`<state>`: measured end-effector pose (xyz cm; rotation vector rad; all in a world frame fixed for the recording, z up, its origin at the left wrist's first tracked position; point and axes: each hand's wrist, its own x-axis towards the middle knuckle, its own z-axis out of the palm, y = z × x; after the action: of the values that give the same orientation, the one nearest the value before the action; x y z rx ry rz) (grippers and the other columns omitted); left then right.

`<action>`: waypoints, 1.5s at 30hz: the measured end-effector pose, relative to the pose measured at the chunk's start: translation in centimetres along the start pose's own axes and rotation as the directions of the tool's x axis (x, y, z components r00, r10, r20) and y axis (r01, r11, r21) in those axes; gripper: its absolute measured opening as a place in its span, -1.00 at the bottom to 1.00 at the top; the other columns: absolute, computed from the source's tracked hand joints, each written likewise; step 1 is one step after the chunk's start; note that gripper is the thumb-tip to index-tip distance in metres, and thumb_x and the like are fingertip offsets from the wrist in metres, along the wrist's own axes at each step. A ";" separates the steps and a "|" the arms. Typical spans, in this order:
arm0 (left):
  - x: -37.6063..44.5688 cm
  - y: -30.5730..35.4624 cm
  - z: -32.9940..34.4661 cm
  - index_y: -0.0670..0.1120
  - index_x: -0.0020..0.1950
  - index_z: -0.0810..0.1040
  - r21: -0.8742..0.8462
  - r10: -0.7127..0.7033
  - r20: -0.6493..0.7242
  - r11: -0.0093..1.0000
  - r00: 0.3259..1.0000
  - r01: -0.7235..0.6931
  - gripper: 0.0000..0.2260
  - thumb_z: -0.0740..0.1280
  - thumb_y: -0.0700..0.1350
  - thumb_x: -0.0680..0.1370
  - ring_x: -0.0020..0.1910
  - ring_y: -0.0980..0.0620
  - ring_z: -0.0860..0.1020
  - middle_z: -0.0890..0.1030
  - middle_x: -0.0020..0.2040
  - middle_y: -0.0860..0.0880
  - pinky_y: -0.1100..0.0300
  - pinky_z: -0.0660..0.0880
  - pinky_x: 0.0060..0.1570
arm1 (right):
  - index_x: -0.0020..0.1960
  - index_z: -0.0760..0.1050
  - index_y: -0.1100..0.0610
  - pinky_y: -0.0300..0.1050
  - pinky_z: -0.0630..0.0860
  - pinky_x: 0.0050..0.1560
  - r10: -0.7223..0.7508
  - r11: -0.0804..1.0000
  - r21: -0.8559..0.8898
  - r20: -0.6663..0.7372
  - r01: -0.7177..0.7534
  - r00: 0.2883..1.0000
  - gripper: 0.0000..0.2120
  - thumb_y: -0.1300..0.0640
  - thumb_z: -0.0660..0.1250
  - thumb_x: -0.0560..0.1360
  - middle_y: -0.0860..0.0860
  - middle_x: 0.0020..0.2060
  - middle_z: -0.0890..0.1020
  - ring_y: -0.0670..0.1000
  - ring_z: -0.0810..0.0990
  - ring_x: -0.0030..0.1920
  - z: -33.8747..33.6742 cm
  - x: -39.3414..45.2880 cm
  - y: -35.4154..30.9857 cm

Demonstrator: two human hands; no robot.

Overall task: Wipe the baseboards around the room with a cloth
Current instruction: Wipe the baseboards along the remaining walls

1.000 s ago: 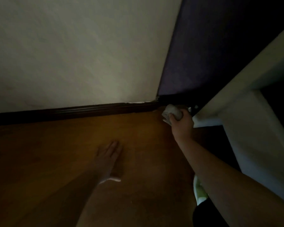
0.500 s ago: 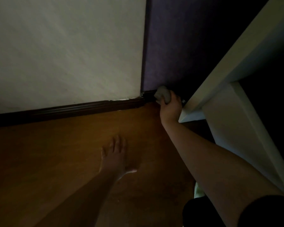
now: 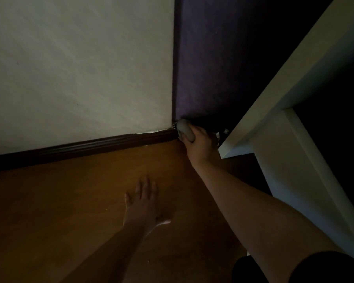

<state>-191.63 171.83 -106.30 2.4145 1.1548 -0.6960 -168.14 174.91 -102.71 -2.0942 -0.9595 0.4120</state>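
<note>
Dim view down into a room corner. The right hand (image 3: 200, 145) reaches forward with the arm extended, its fingers curled round a wadded pale cloth (image 3: 185, 130) and holding it against the corner where the two walls meet. The cloth sits at the right end of the dark baseboard (image 3: 86, 147), touching it at the foot of the white wall (image 3: 80, 68) and the purple wall (image 3: 208, 58). The baseboard runs from the corner leftward along the bottom of the white wall, meeting the wooden floor (image 3: 49, 211). The left hand (image 3: 144, 203) rests palm down on the floor, well apart from the baseboard, fingers straight and lying close together, thumb out to the right. A white table (image 3: 294, 68) slants across the right side, its leg (image 3: 298, 166) standing just beside the right wrist. Small pale flecks show in the shadow between the right hand and the table; what they are cannot be told. A dark sleeve (image 3: 315, 268) covers the upper right arm at the lower edge
</note>
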 end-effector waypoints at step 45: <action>0.3 0.1 0.0 -0.07 0.59 -0.34 0.023 0.007 0.027 1.000 1.000 -0.008 0.17 0.31 0.48 0.36 0.56 -0.28 -0.30 -0.42 0.55 -0.22 -0.41 -0.08 0.43 | 0.35 0.47 0.02 -0.06 0.49 0.16 0.136 0.986 0.059 0.277 -0.158 0.951 -0.63 0.09 0.36 0.55 0.06 0.18 0.59 0.05 0.54 0.18 -3.5 -0.6 -1.9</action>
<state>-191.37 171.92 -106.42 2.4197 1.1323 -0.7411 -167.49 173.45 -99.04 -2.0772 -0.9257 0.8204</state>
